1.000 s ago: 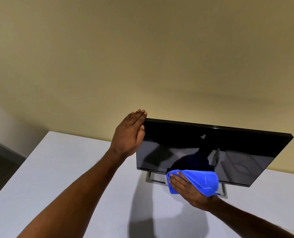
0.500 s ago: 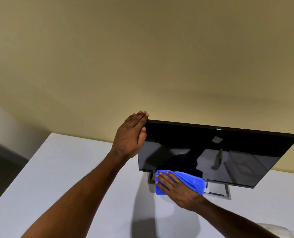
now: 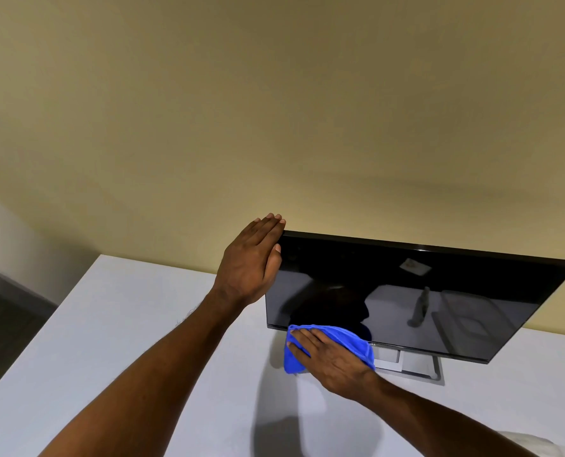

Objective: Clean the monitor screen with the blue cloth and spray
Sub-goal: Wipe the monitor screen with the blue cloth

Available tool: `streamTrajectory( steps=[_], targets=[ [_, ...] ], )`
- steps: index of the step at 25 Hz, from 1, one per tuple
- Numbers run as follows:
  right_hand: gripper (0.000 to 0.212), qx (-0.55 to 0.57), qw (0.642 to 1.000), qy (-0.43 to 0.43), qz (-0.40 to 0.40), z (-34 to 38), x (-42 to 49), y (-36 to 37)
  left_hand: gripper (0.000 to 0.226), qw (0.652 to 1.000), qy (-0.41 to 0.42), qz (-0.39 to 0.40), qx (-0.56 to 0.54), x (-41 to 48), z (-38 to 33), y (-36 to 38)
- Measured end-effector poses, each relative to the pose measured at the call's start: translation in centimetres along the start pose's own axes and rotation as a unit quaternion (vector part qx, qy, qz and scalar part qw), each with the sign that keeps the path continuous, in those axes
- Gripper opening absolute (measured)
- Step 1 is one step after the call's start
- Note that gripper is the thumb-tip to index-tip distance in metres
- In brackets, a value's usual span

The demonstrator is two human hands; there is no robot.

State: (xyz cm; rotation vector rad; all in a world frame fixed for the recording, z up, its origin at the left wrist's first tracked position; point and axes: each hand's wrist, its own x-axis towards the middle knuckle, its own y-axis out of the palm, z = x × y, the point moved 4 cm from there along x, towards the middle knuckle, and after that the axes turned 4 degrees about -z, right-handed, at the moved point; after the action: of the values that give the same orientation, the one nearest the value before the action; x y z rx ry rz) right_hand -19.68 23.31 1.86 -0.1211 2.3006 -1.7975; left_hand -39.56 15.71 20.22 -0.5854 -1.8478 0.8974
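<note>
A black monitor (image 3: 439,291) with a dark, glossy screen stands on a silver stand (image 3: 413,366) on the white table (image 3: 126,341). My left hand (image 3: 251,262) lies flat against the monitor's upper left corner and left edge, fingers together. My right hand (image 3: 327,356) presses the blue cloth (image 3: 357,341) against the screen's lower left edge, the cloth bunched under the palm and hanging a little below the bezel. A spray bottle shows only as a reflection in the screen.
A beige wall (image 3: 307,110) rises directly behind the monitor. The table's left edge drops off to a dark floor (image 3: 1,324). Something white (image 3: 531,443) peeks in at the bottom right corner.
My right hand has slid the blue cloth leftward along the bottom of the screen, from near the middle to the lower left corner. My left hand has stayed on the top left corner.
</note>
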Motion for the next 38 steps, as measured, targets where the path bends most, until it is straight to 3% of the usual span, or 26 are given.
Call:
streamTrajectory(
  steps=[7,12,15,18,20,21,22,24,26,28,30,34,38],
  targets=[
    [0.083,-0.033,0.999,0.019,0.023,-4.0,-8.0,1.6,0.054,1.0,-0.001,0.004,0.0,0.0,0.0,0.1],
    [0.072,-0.16,0.987,0.011,0.002,-6.0,-14.3,3.0,0.054,1.0,0.001,-0.003,0.002,-0.3,-0.1,0.1],
    [0.078,-0.121,0.986,0.099,-0.056,-8.2,-16.4,1.4,0.054,1.0,0.002,-0.001,0.002,-0.2,0.0,0.2],
    [0.083,0.017,0.968,0.192,-0.161,-10.2,-18.4,-1.5,0.054,1.0,-0.001,-0.003,0.0,-0.1,0.2,0.5],
    [0.078,0.125,0.921,0.281,-0.24,-11.1,-19.0,-3.4,0.054,1.0,-0.003,-0.003,0.001,-0.1,0.2,0.7],
    [0.078,0.171,0.881,0.337,-0.285,-11.6,-19.1,-4.4,0.054,1.0,-0.002,-0.003,0.003,-0.1,0.2,0.7],
    [0.08,0.214,0.829,0.396,-0.333,-12.0,-19.2,-5.6,0.054,1.0,-0.001,-0.003,0.004,-0.2,0.2,0.7],
    [0.084,0.288,0.689,0.502,-0.436,-13.0,-19.6,-8.0,0.054,1.0,0.001,-0.006,0.006,-0.3,0.3,0.8],
    [0.083,0.284,0.568,0.55,-0.543,-14.4,-20.3,-10.6,0.054,1.0,-0.002,-0.011,0.013,-0.3,0.1,0.9],
    [0.08,0.22,0.511,0.569,-0.606,-16.2,-20.6,-12.9,0.054,1.0,-0.008,-0.015,0.025,-0.2,-0.1,1.0],
    [0.074,0.184,0.521,0.593,-0.586,-17.7,-19.1,-14.1,0.056,0.999,-0.012,-0.011,0.038,0.0,-0.2,1.1],
    [0.066,0.177,0.666,0.604,-0.401,-16.6,-11.5,-14.5,0.058,0.999,-0.013,0.012,0.035,0.5,-1.2,1.9],
    [0.074,0.119,0.732,0.573,-0.348,-12.9,-4.6,-14.4,0.058,0.999,-0.028,0.005,0.031,0.7,-1.4,2.0]
  ],
)
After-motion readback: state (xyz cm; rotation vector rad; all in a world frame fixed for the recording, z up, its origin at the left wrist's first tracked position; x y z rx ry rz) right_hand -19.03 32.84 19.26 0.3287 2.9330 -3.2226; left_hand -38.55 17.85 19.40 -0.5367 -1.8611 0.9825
